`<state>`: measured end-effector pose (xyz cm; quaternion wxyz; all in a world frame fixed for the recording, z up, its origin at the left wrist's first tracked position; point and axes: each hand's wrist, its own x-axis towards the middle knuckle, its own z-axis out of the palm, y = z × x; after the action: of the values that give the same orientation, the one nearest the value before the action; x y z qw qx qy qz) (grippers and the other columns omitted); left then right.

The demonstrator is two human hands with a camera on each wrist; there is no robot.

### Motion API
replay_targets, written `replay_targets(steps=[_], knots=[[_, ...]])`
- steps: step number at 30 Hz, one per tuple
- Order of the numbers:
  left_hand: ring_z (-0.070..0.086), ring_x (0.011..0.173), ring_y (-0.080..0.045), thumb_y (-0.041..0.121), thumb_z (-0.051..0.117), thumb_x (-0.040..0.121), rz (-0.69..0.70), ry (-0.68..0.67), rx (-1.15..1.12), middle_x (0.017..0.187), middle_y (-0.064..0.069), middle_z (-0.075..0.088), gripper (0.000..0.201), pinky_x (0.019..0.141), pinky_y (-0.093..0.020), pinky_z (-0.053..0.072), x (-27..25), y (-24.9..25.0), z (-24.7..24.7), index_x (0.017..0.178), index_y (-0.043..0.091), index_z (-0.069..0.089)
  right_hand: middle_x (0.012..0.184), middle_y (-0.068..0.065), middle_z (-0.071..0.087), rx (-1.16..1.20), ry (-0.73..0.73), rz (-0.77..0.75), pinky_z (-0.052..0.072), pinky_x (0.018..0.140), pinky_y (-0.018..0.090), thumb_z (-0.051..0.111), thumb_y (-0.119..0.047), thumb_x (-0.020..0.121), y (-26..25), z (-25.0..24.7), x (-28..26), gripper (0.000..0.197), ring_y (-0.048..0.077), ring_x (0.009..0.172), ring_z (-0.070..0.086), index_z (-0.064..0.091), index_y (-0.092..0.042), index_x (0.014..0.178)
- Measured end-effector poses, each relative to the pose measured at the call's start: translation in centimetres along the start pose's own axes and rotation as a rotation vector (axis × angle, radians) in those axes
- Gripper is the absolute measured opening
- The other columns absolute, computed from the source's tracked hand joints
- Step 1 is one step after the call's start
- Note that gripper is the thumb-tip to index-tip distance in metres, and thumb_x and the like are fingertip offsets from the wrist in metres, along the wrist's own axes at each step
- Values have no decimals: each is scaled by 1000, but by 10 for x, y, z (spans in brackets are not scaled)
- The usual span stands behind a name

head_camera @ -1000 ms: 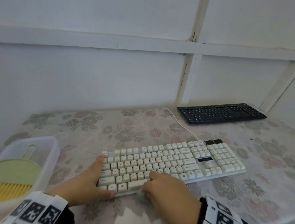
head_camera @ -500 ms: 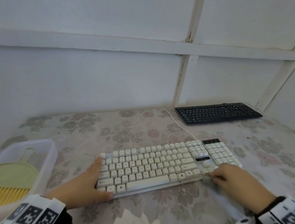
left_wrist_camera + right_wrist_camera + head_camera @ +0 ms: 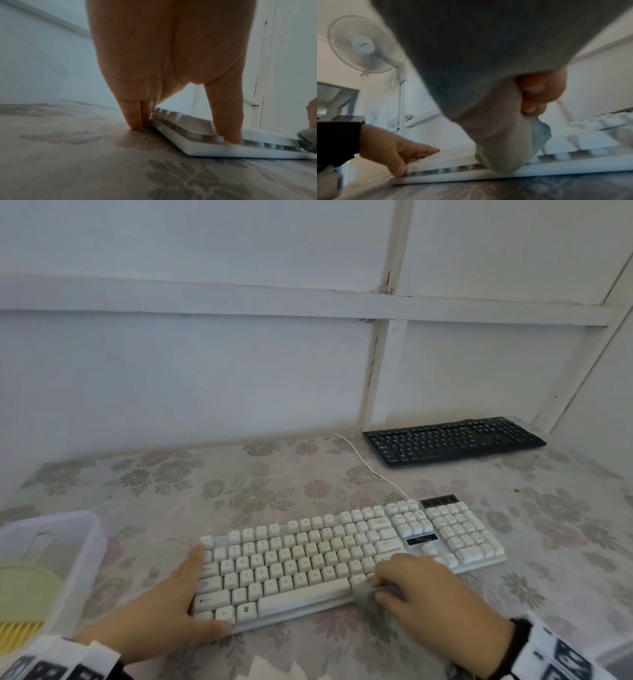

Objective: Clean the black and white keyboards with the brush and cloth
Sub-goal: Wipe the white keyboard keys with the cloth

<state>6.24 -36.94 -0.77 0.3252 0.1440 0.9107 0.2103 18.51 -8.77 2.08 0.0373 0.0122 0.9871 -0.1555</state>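
The white keyboard (image 3: 342,559) lies in front of me on the flowered table cover (image 3: 274,484). My left hand (image 3: 191,594) braces its left end, with straight fingers (image 3: 135,121) along the side and the thumb (image 3: 229,135) on the front corner. My right hand (image 3: 411,587) grips a bunched grey cloth (image 3: 370,597) and presses it on the keyboard's front edge, just right of the space bar. The cloth (image 3: 496,135) fills the right wrist view. A black keyboard (image 3: 452,443) lies at the back right. A green and yellow brush (image 3: 24,594) sits in a box on the left.
The translucent plastic box (image 3: 85,542) stands at the left table edge. A white cable (image 3: 370,470) runs from the white keyboard toward the wall. The white wall rises right behind the table. A wall fan (image 3: 363,44) shows in the right wrist view.
My right hand swept the cloth from the keyboard's front left to its right end, then came back to the front edge right of the space bar. The left hand stayed put.
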Motion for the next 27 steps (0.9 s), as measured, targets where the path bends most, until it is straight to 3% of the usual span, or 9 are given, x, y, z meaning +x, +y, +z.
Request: replay_targets(steps=[4,9,14,19,23,27], knots=[[26,138,-7,87,50,35,43,-20,-7,157,12,3,146,113,-22,25,-1,2,-2,141,30,-32,97,-5,52,-50,-34,-1,39,74,22,44,-24,95,-14,7,10,11,14,89,50,49,-21,85],[25,138,-5,91,45,29,72,-17,-17,157,13,1,150,112,-21,25,-1,0,-2,141,29,-32,77,-10,36,-110,-40,80,32,62,19,41,-27,96,-7,11,9,35,16,83,47,25,-27,65],[22,140,-7,95,40,21,64,-36,0,157,12,-3,156,111,-21,23,-2,-1,-4,140,26,-34,75,-12,40,-130,53,242,31,52,18,43,-24,96,27,-6,3,31,1,65,39,33,-26,66],[24,139,-7,94,42,22,63,-44,-5,157,11,0,155,111,-21,24,-2,1,-3,140,26,-34,74,-9,51,-144,76,399,30,52,18,50,-24,88,71,-7,4,23,8,74,50,43,-26,66],[25,138,-6,94,43,24,78,-31,-7,157,12,1,155,111,-21,25,-2,0,-3,141,27,-33,71,-8,50,-224,105,533,30,50,18,50,-21,88,110,-19,-3,24,9,67,52,42,-22,65],[25,139,-7,94,42,22,71,-29,-5,157,11,1,156,111,-21,24,-2,1,-3,141,27,-33,68,-1,58,-166,143,659,35,53,24,59,-18,85,143,-32,-18,23,16,66,56,50,-17,64]])
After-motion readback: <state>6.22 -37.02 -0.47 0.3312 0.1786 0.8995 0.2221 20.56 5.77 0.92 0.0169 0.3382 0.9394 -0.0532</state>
